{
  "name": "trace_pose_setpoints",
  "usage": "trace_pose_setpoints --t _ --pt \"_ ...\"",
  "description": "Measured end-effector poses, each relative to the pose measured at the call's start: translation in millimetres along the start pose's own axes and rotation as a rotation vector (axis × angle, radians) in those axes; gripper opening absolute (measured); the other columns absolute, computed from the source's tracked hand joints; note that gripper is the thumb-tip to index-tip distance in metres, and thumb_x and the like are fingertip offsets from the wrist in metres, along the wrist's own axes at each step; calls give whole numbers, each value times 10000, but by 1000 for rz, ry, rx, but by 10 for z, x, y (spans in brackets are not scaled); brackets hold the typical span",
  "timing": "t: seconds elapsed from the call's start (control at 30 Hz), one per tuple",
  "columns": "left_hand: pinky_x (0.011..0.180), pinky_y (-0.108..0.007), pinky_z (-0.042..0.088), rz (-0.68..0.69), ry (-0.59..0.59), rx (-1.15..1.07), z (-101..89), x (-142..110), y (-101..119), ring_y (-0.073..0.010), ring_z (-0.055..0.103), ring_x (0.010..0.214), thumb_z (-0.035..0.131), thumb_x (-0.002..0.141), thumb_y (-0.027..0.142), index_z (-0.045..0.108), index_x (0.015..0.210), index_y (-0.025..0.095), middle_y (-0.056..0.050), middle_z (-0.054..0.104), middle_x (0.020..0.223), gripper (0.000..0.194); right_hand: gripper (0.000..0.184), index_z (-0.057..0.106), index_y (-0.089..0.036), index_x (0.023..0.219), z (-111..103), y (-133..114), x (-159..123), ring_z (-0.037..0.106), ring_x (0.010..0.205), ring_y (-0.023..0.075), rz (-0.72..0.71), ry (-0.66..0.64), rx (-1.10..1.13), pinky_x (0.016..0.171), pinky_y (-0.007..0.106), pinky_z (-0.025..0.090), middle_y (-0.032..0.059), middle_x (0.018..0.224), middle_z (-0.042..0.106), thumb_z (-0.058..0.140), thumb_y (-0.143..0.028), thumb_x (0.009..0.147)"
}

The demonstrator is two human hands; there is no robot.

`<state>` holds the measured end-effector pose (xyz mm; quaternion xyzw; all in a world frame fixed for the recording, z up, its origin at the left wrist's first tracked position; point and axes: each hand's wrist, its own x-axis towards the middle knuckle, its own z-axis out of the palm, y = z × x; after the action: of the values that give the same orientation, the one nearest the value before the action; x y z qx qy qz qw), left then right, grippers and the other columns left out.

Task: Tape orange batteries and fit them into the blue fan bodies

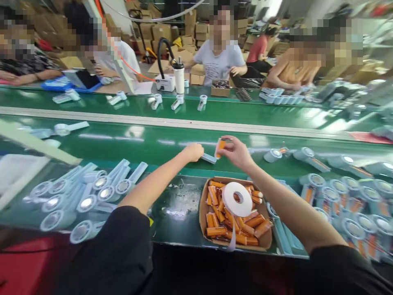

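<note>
Over the green belt, my left hand (193,152) is closed around a light blue plastic housing (209,158); its handle sticks out to the right, and the rest is hidden by the fingers. Just beside it, my right hand (238,153) pinches an orange battery (220,148) with a pale strip along its side. The battery is close to the handle's end; whether they touch I cannot tell. Below my hands, a cardboard box (203,217) holds many orange batteries (216,231). A roll of white tape (237,199) lies on top of them, its loose end hanging over the front edge.
Light blue housings with round heads (106,192) lie piled at the left. More housings (340,192), some with orange inside, crowd the right side. Across the green conveyor belt (147,143) sit several co-workers, with a white tumbler (179,78) and scattered housings (177,102) before them.
</note>
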<state>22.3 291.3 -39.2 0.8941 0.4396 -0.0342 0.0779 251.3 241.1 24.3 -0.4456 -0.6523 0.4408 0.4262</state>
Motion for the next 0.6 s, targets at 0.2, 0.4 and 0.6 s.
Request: trace_pose_setpoints --t 0.2,0.4,0.6 --pt "1046 -473 584 -23 -46 -145 -65 140 -68 -229 704 1138 717 1015 394 738 1102 158 -89 744 1201 253 399 713 -237 1276 -28 258 285 756 794 199 -3 -87 -553 796 306 585 -11 822 818 759 -300 884" --pt "974 -440 616 -119 -20 -258 -224 100 -2 -212 719 1063 659 1051 450 713 1181 157 -85 738 1180 326 325 749 -284 1242 32 390 282 763 789 200 -35 -200 -742 746 278 555 -20 821 816 730 -240 920" --pt "957 -442 631 -227 13 -268 -411 -35 292 -219 713 1084 667 1050 415 678 1279 160 -101 711 1246 342 284 831 -294 1125 191 277 243 756 671 224 -60 -305 -965 608 259 478 19 744 802 832 -234 847"
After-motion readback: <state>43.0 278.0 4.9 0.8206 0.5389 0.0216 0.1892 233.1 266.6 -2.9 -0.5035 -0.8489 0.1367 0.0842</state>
